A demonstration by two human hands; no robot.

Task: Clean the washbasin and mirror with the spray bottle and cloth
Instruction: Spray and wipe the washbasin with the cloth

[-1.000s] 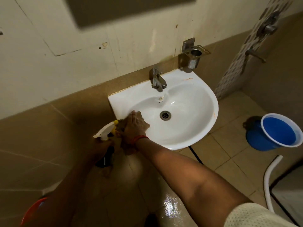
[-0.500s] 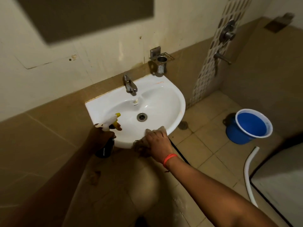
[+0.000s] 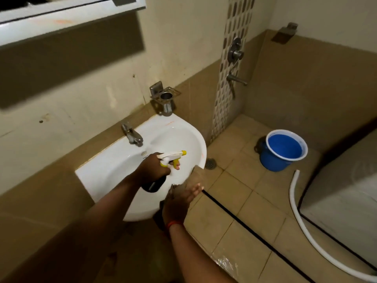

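The white washbasin (image 3: 114, 172) hangs on the tiled wall, its steel tap (image 3: 132, 135) at the back. My left hand (image 3: 155, 166) grips a spray bottle (image 3: 173, 155) with a white and yellow head and dark body. It is held over the bowl, nozzle pointing right. My right hand (image 3: 177, 203) is at the basin's front right rim, fingers stretched out. It presses a blurred brownish cloth (image 3: 196, 173) against the rim's outer edge. The white lower frame of the mirror (image 3: 61, 21) shows at the top left.
A steel tumbler holder (image 3: 166, 99) is fixed above the basin's right corner. Shower fittings (image 3: 235, 52) are on the patterned wall strip. A blue bucket (image 3: 271, 160) stands on the floor to the right, beside a white hose (image 3: 302, 217), a pale boxy unit (image 3: 342, 190) and a floor drain (image 3: 210, 163).
My left hand has brought the spray bottle from the basin's left side to over the bowl. My right hand slid with the cloth along the front rim toward the right. The view tilted up.
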